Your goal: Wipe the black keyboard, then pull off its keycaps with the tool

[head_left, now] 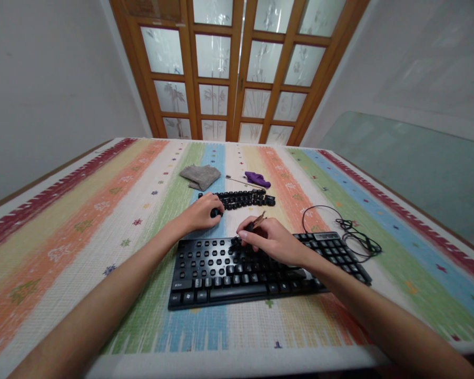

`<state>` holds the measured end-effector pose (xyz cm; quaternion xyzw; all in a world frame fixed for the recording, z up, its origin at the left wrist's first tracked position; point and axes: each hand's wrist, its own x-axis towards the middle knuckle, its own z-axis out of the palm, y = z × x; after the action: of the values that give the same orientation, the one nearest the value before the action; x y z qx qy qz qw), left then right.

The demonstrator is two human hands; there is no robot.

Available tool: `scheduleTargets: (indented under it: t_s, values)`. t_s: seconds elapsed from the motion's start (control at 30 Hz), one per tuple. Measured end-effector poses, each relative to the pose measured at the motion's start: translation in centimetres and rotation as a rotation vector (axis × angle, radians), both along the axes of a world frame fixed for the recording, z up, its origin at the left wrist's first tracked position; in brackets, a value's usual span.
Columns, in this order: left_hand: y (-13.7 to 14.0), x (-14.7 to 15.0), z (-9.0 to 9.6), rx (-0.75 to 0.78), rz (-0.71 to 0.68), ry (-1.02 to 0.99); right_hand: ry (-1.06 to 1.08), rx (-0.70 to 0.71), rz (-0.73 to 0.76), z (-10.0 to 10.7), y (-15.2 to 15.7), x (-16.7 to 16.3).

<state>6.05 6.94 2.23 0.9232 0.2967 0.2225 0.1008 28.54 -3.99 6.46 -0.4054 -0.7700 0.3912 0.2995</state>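
A black keyboard (237, 292) lies on the striped tablecloth. Its upper left part shows bare key sockets, while the lower rows and the right side carry keycaps. My right hand (274, 237) is closed over the upper middle of the keyboard, gripping what looks like a small brush (237, 243) with dark bristles down at the sockets and a brownish end sticking up past the fingers. Behind the keyboard's left part, my left hand (203, 212) curls its fingers around a black keycap (216, 212). Loose keycaps (247, 200) sit in rows just right of that hand.
A grey cloth (200, 177) lies crumpled beyond the keycaps. Right of it are a thin rod (245, 182) with a dark end and a bunched purple cloth (257, 179). The keyboard's coiled cable (359, 237) rests on the right. Wood-and-glass doors (237, 73) stand past the table.
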Motion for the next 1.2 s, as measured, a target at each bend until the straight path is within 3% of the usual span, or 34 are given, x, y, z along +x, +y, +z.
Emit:
scheduleTargets:
  t_s: [0.63, 0.9, 1.07, 1.2]
  values:
    - [0.2, -0.7, -0.2, -0.008, 0.053, -0.030, -0.007, -0.005, -0.007, 0.0, 0.1, -0.1]
    - [-0.5, -0.5, 0.6, -0.013, -0.006, -0.063, -0.030, 0.038, -0.016, -0.2, 0.4, 0.0]
    - [-1.6, 0.3, 2.5, -0.273, -0.051, -0.204, -0.059, 0.110, -0.059, -0.5, 0.6, 0.2]
    - [-2.2, 1.0, 3.5, -0.583, -0.231, -0.306, -0.035, 0.115, -0.087, -0.3, 0.4, 0.2]
